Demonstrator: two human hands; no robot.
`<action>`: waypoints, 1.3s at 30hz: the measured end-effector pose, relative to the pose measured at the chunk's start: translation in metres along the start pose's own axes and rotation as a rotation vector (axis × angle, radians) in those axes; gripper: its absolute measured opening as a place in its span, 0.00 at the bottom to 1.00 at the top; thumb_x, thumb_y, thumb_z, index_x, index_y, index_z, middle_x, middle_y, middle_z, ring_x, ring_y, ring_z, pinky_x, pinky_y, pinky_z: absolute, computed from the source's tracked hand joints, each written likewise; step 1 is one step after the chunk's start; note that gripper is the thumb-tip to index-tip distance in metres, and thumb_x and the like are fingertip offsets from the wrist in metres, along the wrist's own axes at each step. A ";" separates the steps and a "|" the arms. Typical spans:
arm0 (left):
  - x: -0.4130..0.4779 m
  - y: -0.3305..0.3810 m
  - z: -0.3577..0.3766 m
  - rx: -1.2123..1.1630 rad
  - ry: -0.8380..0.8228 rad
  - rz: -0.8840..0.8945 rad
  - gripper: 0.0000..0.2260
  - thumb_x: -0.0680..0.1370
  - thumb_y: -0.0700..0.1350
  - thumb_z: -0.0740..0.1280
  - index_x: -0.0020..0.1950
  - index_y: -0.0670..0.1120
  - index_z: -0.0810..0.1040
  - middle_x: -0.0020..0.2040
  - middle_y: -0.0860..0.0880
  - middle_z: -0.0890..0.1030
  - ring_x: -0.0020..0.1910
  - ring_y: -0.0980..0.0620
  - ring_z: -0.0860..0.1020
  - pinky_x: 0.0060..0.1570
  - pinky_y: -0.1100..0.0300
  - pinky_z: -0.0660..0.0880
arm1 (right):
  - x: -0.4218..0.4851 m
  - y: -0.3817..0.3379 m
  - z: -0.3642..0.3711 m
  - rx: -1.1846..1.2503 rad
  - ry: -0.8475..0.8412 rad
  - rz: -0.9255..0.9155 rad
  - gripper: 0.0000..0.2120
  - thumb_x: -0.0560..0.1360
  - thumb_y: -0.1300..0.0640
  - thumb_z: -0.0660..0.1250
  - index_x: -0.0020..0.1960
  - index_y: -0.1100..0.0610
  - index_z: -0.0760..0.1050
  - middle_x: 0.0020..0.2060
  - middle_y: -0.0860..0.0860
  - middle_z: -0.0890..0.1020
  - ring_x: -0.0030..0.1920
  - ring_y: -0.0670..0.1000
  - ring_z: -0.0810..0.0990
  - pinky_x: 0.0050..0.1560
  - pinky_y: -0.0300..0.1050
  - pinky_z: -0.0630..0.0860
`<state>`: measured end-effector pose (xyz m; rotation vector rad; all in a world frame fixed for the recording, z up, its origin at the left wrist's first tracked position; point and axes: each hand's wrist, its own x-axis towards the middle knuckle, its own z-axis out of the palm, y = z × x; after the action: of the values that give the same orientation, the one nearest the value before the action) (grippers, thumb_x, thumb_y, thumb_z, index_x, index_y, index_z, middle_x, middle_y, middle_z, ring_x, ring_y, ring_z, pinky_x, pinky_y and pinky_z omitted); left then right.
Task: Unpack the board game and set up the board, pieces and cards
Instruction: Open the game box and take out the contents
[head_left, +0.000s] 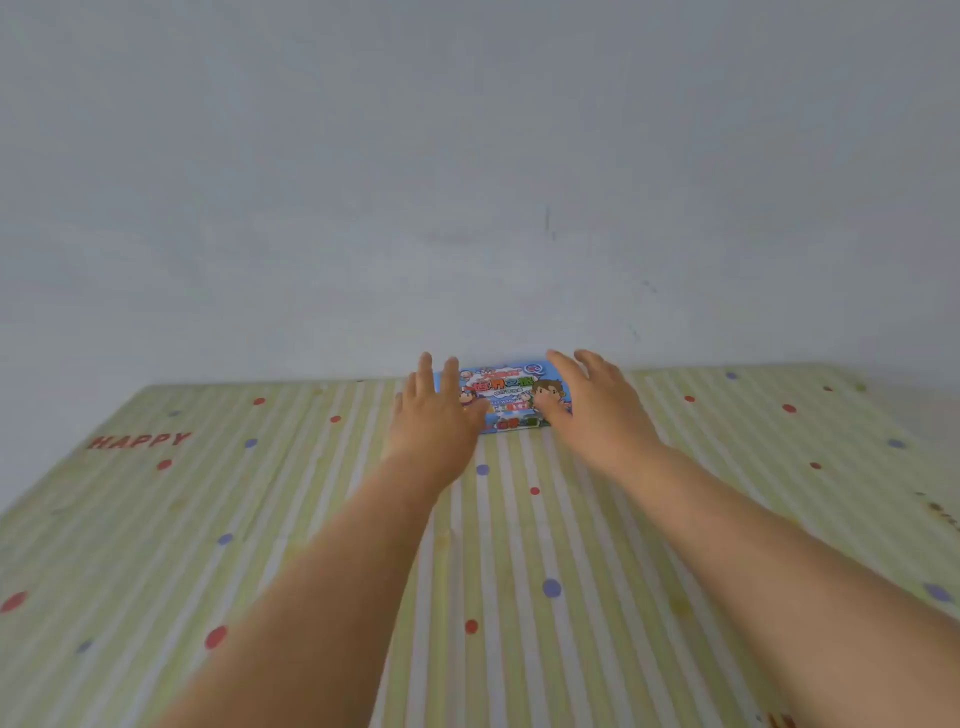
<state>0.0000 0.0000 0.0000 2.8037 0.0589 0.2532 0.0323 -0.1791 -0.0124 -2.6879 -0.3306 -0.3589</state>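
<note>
A small blue board game box (506, 392) with cartoon figures on its lid lies flat at the far edge of the table, against the wall. Both my arms are stretched out to it. My left hand (435, 410) is at the box's left end, fingers straight, thumb on the lid. My right hand (592, 402) is at the right end, fingers spread, thumb lying across the lid. Each hand covers its end of the box. The box is closed.
The table wears a green and white striped cloth (311, 519) with red and purple dots and the word HAPPY (139, 441) at the left. A plain grey wall (467, 182) rises right behind the table's far edge.
</note>
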 end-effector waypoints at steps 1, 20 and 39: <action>-0.002 0.001 0.000 -0.002 -0.050 0.000 0.26 0.83 0.54 0.52 0.78 0.48 0.50 0.79 0.45 0.43 0.77 0.44 0.46 0.74 0.50 0.54 | -0.001 0.000 0.000 0.017 -0.010 0.021 0.28 0.80 0.44 0.57 0.77 0.50 0.56 0.75 0.56 0.59 0.75 0.56 0.56 0.72 0.50 0.58; 0.009 -0.011 0.026 -0.071 -0.189 0.008 0.23 0.83 0.49 0.53 0.77 0.45 0.57 0.78 0.48 0.56 0.76 0.49 0.56 0.70 0.57 0.59 | -0.002 0.002 0.016 0.294 -0.255 0.227 0.24 0.77 0.50 0.65 0.72 0.49 0.66 0.64 0.49 0.77 0.61 0.51 0.76 0.52 0.40 0.69; -0.075 0.008 0.017 0.035 0.073 -0.011 0.10 0.81 0.47 0.55 0.50 0.43 0.73 0.48 0.47 0.73 0.46 0.45 0.75 0.40 0.54 0.71 | -0.098 -0.006 -0.015 0.186 -0.128 0.246 0.11 0.79 0.49 0.63 0.55 0.55 0.77 0.48 0.50 0.82 0.47 0.52 0.80 0.38 0.44 0.73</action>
<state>-0.0706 -0.0180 -0.0264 2.8273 0.0970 0.3557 -0.0643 -0.1971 -0.0258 -2.5341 -0.0634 -0.0785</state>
